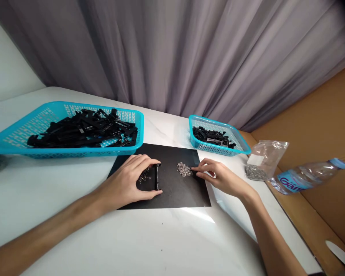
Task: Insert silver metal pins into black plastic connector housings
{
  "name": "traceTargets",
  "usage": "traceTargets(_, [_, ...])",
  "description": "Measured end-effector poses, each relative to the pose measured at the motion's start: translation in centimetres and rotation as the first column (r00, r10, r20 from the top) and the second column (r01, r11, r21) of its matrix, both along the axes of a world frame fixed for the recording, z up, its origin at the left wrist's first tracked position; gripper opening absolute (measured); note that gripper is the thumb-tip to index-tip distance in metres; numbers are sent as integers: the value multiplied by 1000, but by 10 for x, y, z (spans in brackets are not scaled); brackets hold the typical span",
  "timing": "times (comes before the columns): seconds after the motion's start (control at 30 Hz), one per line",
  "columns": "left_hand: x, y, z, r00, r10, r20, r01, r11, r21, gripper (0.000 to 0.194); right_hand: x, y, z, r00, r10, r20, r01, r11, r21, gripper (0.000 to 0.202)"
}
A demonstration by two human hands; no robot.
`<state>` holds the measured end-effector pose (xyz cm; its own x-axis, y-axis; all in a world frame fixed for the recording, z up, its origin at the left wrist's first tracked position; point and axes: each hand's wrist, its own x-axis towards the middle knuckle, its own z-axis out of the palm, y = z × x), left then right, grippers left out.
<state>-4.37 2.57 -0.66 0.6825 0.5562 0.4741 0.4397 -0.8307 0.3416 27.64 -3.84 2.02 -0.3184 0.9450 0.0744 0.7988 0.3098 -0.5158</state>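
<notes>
Gripped black part (157, 177) by both ends in left hand (128, 179); held right hand (219, 174) beside metal pile (184, 169), could not tell whether grasping anything.

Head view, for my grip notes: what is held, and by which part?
The left hand holds a black bar by its two ends; whether the right hand, at the metal pile, holds anything is unclear.

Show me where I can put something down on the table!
Free patches: in front of the black mat, between the forearms, apart from tiny specks; and between the large basket and small basket, behind the mat. Crowded: the mat itself, with left hand, right hand and metal pieces.
</notes>
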Motion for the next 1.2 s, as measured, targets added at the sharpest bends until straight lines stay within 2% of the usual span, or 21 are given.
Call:
traceTargets(0.1, [0, 0, 0, 1000, 5, -4, -5, 1000, -2, 57, 1, -4, 2, 997, 45, 69, -44, 999, -21, 31])
traceTargets(0.27, [1, 1, 1, 1000, 5, -6, -5, 1000, -6, 57, -2, 3, -3, 999, -16, -51, 20, 996, 88, 34])
traceTargets(0.43, [0, 1, 1, 1000, 3, 16, -3, 1000, -10, 56, 2, 7, -5, 992, -90, -94, 103, 985, 141, 14])
traceTargets(0.57, [1, -1, 2, 1000, -2, 19, 2, 1000, -23, 56, -3, 7, -10, 990, -104, -99, 120, 977, 176, 19])
traceTargets(0.73, [0, -4, 2, 1000, -19, 1, 19, 998, -66, 57, -20, 13, -24, 986, -122, -111, 147, 956, 256, 28])
traceTargets(0.8, [0, -5, 2, 1000, -26, -8, 26, 997, -71, 57, -23, 15, -25, 986, -151, -75, 165, 950, 265, 33])
traceTargets(0.9, [0, -4, 3, 1000, -20, -7, 19, 998, -64, 58, -19, 9, -16, 984, -175, 23, 166, 960, 224, 33])
traceTargets(1.0, [0, -4, 4, 1000, -14, -6, 14, 998, -58, 57, -11, -7, -5, 987, -77, 145, 58, 990, 127, 26])
traceTargets(1.1, [-1, -5, 4, 1000, -13, -18, 12, 998, -69, 57, -11, -21, -3, 968, 37, 249, -61, 994, 90, 25])
traceTargets(1.17, [-1, -6, 4, 1000, -15, -24, 13, 997, -81, 58, -16, -23, -6, 957, 51, 286, -85, 991, 107, 27])
traceTargets(1.2, [-1, -6, 4, 1000, -16, -23, 14, 996, -85, 58, -19, -23, -8, 956, 20, 294, -58, 991, 120, 26])
